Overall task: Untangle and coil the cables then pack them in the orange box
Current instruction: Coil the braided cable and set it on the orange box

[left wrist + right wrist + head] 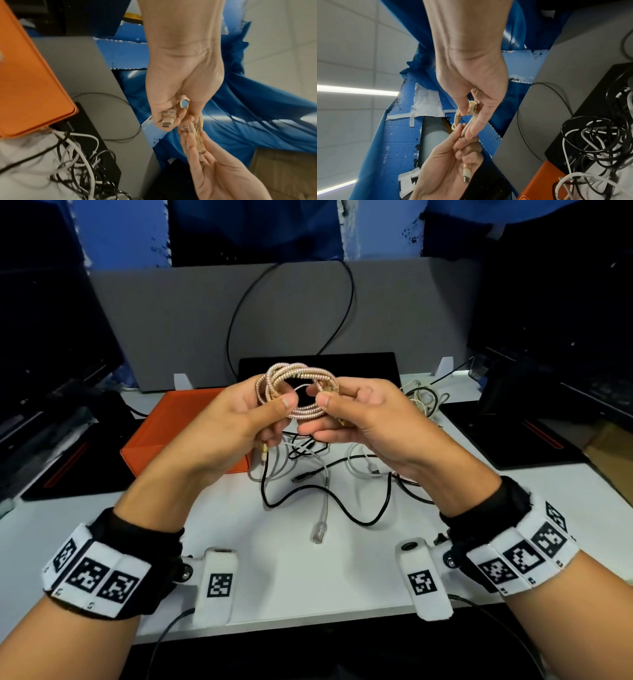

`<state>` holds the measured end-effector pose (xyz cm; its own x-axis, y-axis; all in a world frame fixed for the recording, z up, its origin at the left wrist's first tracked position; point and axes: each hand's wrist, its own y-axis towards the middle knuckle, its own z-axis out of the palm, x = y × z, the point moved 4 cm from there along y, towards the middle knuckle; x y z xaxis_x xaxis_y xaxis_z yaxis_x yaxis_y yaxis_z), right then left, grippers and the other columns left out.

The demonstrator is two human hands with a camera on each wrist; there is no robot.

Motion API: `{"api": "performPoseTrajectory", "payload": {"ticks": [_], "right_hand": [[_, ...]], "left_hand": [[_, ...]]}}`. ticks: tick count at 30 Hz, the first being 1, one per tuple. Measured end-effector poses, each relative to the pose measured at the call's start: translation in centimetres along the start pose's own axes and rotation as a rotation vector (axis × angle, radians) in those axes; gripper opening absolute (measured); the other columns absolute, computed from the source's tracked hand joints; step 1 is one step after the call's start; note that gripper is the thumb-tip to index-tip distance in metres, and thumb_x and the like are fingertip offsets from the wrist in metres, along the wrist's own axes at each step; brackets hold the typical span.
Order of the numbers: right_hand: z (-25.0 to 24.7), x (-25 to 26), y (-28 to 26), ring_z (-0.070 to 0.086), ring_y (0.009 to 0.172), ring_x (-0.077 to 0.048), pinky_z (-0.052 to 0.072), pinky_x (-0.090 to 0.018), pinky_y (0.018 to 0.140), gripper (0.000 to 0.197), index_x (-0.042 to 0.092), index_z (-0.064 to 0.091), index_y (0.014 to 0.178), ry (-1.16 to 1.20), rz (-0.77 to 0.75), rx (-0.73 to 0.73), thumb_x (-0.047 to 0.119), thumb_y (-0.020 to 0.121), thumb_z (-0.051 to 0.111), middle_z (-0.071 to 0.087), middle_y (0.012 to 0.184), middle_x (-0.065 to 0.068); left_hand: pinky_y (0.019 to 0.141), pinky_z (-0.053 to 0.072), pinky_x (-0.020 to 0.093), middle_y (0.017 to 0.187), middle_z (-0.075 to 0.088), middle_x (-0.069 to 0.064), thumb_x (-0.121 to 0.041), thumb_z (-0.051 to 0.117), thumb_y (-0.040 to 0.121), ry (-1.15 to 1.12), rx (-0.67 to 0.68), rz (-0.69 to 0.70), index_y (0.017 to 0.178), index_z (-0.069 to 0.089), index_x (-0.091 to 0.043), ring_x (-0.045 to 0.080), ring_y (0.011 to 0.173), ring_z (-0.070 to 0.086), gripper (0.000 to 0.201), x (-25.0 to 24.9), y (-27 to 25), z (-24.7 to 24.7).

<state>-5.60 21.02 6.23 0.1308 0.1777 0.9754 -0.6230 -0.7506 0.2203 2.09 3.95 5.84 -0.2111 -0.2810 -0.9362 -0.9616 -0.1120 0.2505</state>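
hands meet above the middle of the white worktop (102,508), both on a coiled pink braided cable (298,392). left hand (236,422) has its fingers (286,402) curled round the left side of the coil, thumb pressed on top, and one gold plug (167,120) of the cable pokes out from under this hand. right hand (363,419) pinches the right side of the coil between thumb and forefinger, its other fingers loosely bent below; the cable's second plug lies against its palm in the left wrist view. coil is held in the air, clear of the worktop.

orange box (161,433) lies flat on the worktop at the left, lid shut, just far of the left hand. tangle of black and white cables (329,474) sprawls on the worktop under and right of the hands, touching the box's right edge, with a clear network plug (319,532) at its near end. grey partition (171,320) stands along the far edge.
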Motion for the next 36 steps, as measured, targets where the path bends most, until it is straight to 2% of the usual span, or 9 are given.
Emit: {"api": "performPoseTrajectory", "payload": {"ticks": [4, 7, 11, 14, 19, 25, 28, 33, 36], "right_hand": [[-0.2, 0.2, 0.1, 0.078, 0.094, -0.021, 0.062, -0.024, 0.081, 0.018, 0.004, 0.065, 0.118, 0.093, 0.01, 0.004, 0.014, 0.105, 0.057, 0.078, 0.103, -0.015], [-0.4, -0.1, 0.2, 0.078, 0.089, -0.02, 0.063, -0.025, 0.079, 0.018, 0.002, 0.067, 0.112, 0.025, 0.014, -0.048, 0.016, 0.104, 0.06, 0.079, 0.099, -0.015], [-0.5, -0.3, 0.3, 0.079, 0.087, -0.022, 0.063, -0.028, 0.08, 0.024, -0.003, 0.064, 0.114, -0.032, 0.025, -0.077, 0.018, 0.103, 0.062, 0.079, 0.098, -0.015], [-0.5, -0.2, 0.2, 0.079, 0.091, -0.022, 0.062, -0.025, 0.077, 0.01, 0.006, 0.062, 0.106, 0.066, 0.037, -0.051, 0.015, 0.103, 0.061, 0.08, 0.099, -0.011], [-0.3, -0.5, 0.2, 0.078, 0.092, -0.019, 0.062, -0.023, 0.077, 0.008, 0.01, 0.063, 0.102, 0.089, 0.049, -0.05, 0.018, 0.104, 0.06, 0.08, 0.098, -0.005], [-0.7, -0.9, 0.5, 0.078, 0.096, -0.022, 0.057, -0.035, 0.096, 0.015, 0.013, 0.063, 0.099, 0.027, 0.067, -0.087, 0.027, 0.103, 0.06, 0.08, 0.104, -0.01], [-0.7, -0.9, 0.5, 0.078, 0.091, -0.02, 0.058, -0.035, 0.095, 0.017, 0.01, 0.062, 0.102, 0.047, 0.059, -0.107, 0.026, 0.104, 0.059, 0.079, 0.103, -0.013], [-0.7, -1.4, 0.6, 0.078, 0.087, -0.02, 0.06, -0.031, 0.088, 0.019, 0.008, 0.064, 0.104, 0.096, 0.089, -0.097, 0.026, 0.104, 0.058, 0.079, 0.101, -0.014], [-0.5, -2.3, 0.8, 0.078, 0.089, -0.019, 0.06, -0.028, 0.086, 0.033, 0.0, 0.066, 0.12, 0.154, 0.135, -0.114, 0.027, 0.104, 0.057, 0.078, 0.107, -0.016]], "left_hand": [[0.062, 0.031, 0.036, 0.071, 0.05, 0.0, -0.029, 0.067, 0.092, -0.183, -0.007, -0.016, 0.105, 0.06, -0.018, 0.012, 0.061, 0.043, 0.018, -0.2, 0.0, 0.4], [0.061, 0.037, 0.04, 0.073, 0.058, -0.003, -0.037, 0.065, 0.097, 0.017, -0.11, 0.052, 0.115, 0.06, -0.02, 0.012, 0.061, 0.047, 0.025, -0.6, 0.0, 0.5], [0.06, 0.051, 0.039, 0.075, 0.068, -0.005, -0.043, 0.055, 0.103, 0.317, -0.242, 0.212, 0.108, 0.064, -0.024, 0.015, 0.061, 0.062, 0.022, -1.4, -0.3, 0.6], [0.069, 0.059, 0.03, 0.097, 0.078, 0.006, -0.029, 0.048, 0.108, 0.152, -0.236, 0.127, 0.115, 0.065, -0.012, 0.02, 0.083, 0.075, 0.026, -1.4, -0.1, 0.5], [0.1, 0.054, 0.044, 0.12, 0.073, 0.016, -0.026, 0.044, 0.106, -0.219, -0.072, -0.049, 0.122, 0.063, -0.007, 0.031, 0.114, 0.07, 0.031, -0.5, 0.1, -0.2], [0.082, 0.06, 0.035, 0.107, 0.075, 0.01, -0.036, 0.056, 0.094, -0.226, -0.092, -0.078, 0.108, 0.069, -0.015, 0.022, 0.1, 0.072, 0.029, -0.5, 0.1, -0.2], [0.083, 0.06, 0.038, 0.108, 0.076, 0.014, -0.038, 0.058, 0.094, -0.175, -0.134, -0.072, 0.107, 0.07, -0.014, 0.029, 0.103, 0.072, 0.03, -0.5, 0.1, -0.2], [0.082, 0.06, 0.032, 0.104, 0.078, 0.008, -0.026, 0.053, 0.105, -0.046, -0.18, -0.042, 0.112, 0.071, -0.015, 0.022, 0.101, 0.075, 0.022, -0.7, -0.1, 0.1], [0.085, 0.06, 0.034, 0.109, 0.077, 0.004, -0.023, 0.042, 0.11, -0.057, -0.194, -0.055, 0.117, 0.069, -0.018, 0.018, 0.102, 0.074, 0.028, -0.6, -0.2, 1.2]]}}
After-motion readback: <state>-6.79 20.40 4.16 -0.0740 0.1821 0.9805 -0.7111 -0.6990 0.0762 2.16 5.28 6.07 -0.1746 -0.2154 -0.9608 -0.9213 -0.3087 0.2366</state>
